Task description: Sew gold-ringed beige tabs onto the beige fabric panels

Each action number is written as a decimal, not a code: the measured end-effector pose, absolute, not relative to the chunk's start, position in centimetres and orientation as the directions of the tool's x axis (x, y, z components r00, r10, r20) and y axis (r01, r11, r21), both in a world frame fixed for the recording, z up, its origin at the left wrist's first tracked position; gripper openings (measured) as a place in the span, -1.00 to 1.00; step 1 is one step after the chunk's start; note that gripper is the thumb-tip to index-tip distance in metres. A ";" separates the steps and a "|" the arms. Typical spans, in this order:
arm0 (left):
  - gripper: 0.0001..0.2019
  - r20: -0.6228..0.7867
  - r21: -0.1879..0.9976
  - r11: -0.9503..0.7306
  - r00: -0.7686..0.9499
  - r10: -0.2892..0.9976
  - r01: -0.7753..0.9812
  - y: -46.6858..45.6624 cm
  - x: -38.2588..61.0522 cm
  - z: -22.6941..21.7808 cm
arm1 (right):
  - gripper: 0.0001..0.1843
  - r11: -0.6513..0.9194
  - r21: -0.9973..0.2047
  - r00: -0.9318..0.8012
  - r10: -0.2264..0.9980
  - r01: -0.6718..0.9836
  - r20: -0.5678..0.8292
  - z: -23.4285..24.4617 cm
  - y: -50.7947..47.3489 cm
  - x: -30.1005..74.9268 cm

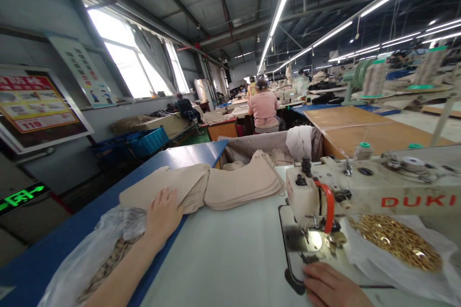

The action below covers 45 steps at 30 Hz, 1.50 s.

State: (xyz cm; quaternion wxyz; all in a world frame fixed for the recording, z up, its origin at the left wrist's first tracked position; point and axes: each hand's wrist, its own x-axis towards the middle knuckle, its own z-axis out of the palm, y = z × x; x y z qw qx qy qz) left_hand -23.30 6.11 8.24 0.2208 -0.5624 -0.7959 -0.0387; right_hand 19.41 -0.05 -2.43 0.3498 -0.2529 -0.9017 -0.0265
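Observation:
My left hand lies with its fingers stretched out on the near edge of a stack of beige cut fabric pieces. A second stack of curved beige pieces touches it on the right. My right hand rests low on the bed of the sewing machine, in front of the needle area, fingers extended and no held thing visible. Right of the needle, a heap of small gold metal parts lies on white paper. A clear plastic bag with brownish contents sits beside my left forearm.
A blue table adjoins the pale machine table on the left. Behind the stacks is a fabric-lined bin with a white cloth over its edge. Thread cones stand at the right. A co-worker in pink sits ahead.

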 end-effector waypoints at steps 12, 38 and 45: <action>-0.61 0.338 -0.065 0.257 -0.222 0.915 0.964 4.2 -26.9 11.7 | -0.79 0.818 -0.172 -0.670 0.553 0.548 0.496 -1.8 -1.1 19.2; -0.72 0.263 0.271 0.152 -0.225 0.938 0.951 -7.4 -17.8 6.9 | -0.39 0.928 -0.164 -0.798 0.370 0.333 0.475 -4.2 -1.8 18.9; -0.81 0.128 0.206 0.492 -0.522 0.843 0.846 -5.4 -28.2 8.7 | -0.34 0.906 -0.246 -0.773 0.422 0.344 0.473 -3.1 -2.2 18.6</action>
